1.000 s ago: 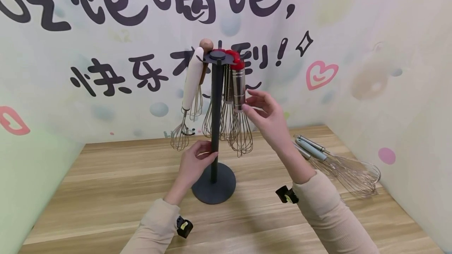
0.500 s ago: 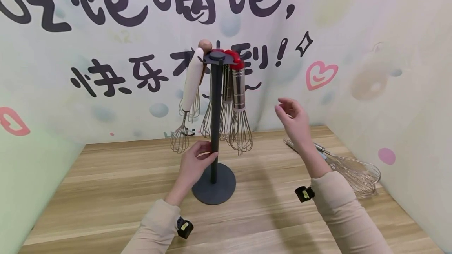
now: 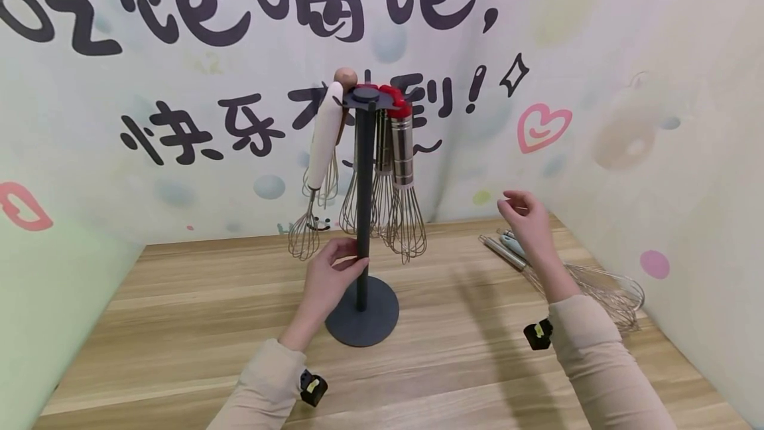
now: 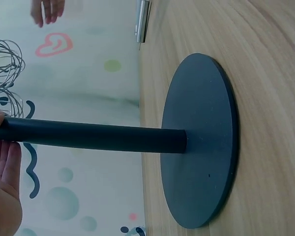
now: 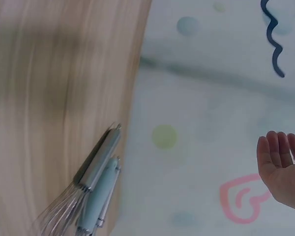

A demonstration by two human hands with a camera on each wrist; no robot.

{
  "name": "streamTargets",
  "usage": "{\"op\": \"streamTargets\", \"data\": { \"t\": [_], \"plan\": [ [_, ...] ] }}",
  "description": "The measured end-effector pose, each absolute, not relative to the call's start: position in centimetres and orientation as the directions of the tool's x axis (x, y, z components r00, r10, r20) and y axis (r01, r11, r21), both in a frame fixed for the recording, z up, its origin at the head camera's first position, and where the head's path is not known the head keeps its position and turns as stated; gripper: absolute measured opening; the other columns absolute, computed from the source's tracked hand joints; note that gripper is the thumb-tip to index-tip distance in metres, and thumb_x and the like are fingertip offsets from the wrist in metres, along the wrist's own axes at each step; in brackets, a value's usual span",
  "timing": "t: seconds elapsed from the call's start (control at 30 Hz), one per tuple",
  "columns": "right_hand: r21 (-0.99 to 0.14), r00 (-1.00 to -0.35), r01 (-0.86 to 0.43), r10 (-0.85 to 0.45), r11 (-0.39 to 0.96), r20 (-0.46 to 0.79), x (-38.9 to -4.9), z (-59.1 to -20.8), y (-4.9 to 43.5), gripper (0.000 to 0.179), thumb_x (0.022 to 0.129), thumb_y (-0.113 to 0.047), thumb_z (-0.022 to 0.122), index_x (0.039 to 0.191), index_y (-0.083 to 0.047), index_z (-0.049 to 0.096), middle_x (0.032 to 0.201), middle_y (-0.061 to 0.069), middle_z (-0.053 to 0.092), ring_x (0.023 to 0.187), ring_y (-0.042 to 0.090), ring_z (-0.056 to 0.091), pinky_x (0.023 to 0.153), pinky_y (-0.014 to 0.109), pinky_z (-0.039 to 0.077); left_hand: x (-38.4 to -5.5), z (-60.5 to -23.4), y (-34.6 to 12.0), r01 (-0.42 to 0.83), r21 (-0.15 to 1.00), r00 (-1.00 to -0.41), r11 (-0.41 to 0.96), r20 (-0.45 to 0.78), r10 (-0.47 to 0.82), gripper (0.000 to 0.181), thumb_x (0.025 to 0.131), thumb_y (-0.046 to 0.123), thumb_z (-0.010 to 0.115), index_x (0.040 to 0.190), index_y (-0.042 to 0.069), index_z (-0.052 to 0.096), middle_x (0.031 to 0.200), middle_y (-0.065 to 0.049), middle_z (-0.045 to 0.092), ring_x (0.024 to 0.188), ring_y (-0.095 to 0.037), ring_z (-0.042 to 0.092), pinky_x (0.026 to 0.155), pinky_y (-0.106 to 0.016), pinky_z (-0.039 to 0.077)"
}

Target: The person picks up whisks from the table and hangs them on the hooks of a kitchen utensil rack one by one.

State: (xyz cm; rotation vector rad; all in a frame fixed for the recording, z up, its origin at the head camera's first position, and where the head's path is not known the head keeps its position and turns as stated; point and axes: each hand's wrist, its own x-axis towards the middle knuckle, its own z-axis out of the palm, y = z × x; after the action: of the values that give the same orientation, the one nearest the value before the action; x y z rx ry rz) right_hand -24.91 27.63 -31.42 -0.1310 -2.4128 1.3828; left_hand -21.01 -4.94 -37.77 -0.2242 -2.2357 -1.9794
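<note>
In the head view a black stand (image 3: 366, 184) with a round base (image 3: 362, 330) rises from the table, and my left hand (image 3: 327, 277) grips its lower pole between thumb and fingers. Several whisks hang from its top. One has a white handle (image 3: 326, 141) at the left; behind it is a wooden knob (image 3: 346, 76). A steel-handled whisk (image 3: 402, 151) with a red top hangs at the right, partly covering others. My right hand (image 3: 530, 223) is in the air right of the stand, fingers loosely bent, holding nothing. Below it lie steel whisks (image 3: 503, 252) on the table.
Among the lying whisks is a light blue handle (image 5: 99, 196), beside a steel handle (image 5: 101, 160). Their wire loops reach toward the table's right edge. A printed cloth wall (image 3: 268, 71) stands directly behind the wooden table (image 3: 197, 324).
My right hand has left the hanging red-topped whisk's handle and moved right and down, over the lying whisks. The left hand keeps its grip on the pole.
</note>
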Motion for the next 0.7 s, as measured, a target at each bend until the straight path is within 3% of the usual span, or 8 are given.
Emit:
{"op": "streamTargets", "data": {
  "t": [0.17,0.4,0.53,0.6,0.7],
  "plan": [
    [-0.825,-0.938,-0.032,0.268,0.564,0.220,-25.0,-32.6,29.1,0.045,0.097,-0.028,0.051,0.131,0.000,0.052,0.116,0.011,0.057,0.094,-0.002,0.049,0.077,0.006,0.041,-20.9,-37.5,-5.0,0.218,0.971,-0.976,0.098,0.220,-0.001,0.032,0.084,0.006,0.071,0.115,0.003,0.061,0.115,-0.016,0.063,0.109,-0.027,0.063,0.088,-0.024,0.057],
    [-0.767,-0.939,0.015,0.273,0.642,0.210,-24.9,-34.7,31.2,0.040,0.096,-0.018,0.050,0.129,0.005,0.053,0.122,0.025,0.056,0.116,0.035,0.055,0.075,0.007,0.039,-20.7,-37.2,-4.8,0.244,0.965,-0.969,0.091,0.246,-0.010,0.032,0.084,0.005,0.071,0.114,0.001,0.061,0.115,-0.017,0.063,0.108,-0.027,0.063,0.088,-0.023,0.057],
    [-0.716,-0.944,0.041,0.262,0.697,0.200,-24.8,-35.9,32.4,0.039,0.095,-0.013,0.050,0.127,0.009,0.052,0.121,0.031,0.056,0.115,0.043,0.055,0.087,0.030,0.051,-20.7,-37.2,-4.8,0.256,0.963,-0.966,0.087,0.258,-0.015,0.032,0.083,0.004,0.071,0.113,0.000,0.061,0.114,-0.018,0.063,0.107,-0.028,0.063,0.087,-0.023,0.057],
    [-0.691,-0.951,0.054,0.249,0.720,0.185,-24.8,-36.6,33.0,0.039,0.095,-0.011,0.051,0.127,0.011,0.052,0.121,0.033,0.056,0.116,0.046,0.055,0.094,0.046,0.050,-20.7,-37.2,-4.8,0.258,0.962,-0.965,0.085,0.261,-0.017,0.032,0.083,0.003,0.071,0.113,0.000,0.061,0.113,-0.018,0.063,0.107,-0.029,0.063,0.086,-0.023,0.057],
    [-0.658,-0.965,0.067,0.215,0.750,0.147,-24.8,-37.6,34.0,0.039,0.094,-0.008,0.051,0.126,0.014,0.050,0.123,0.036,0.055,0.116,0.049,0.053,0.098,0.054,0.047,-20.8,-37.2,-4.8,0.264,0.961,-0.964,0.083,0.267,-0.020,0.032,0.082,0.002,0.071,0.112,0.000,0.061,0.113,-0.018,0.063,0.106,-0.029,0.063,0.085,-0.023,0.057]
  ]
}}
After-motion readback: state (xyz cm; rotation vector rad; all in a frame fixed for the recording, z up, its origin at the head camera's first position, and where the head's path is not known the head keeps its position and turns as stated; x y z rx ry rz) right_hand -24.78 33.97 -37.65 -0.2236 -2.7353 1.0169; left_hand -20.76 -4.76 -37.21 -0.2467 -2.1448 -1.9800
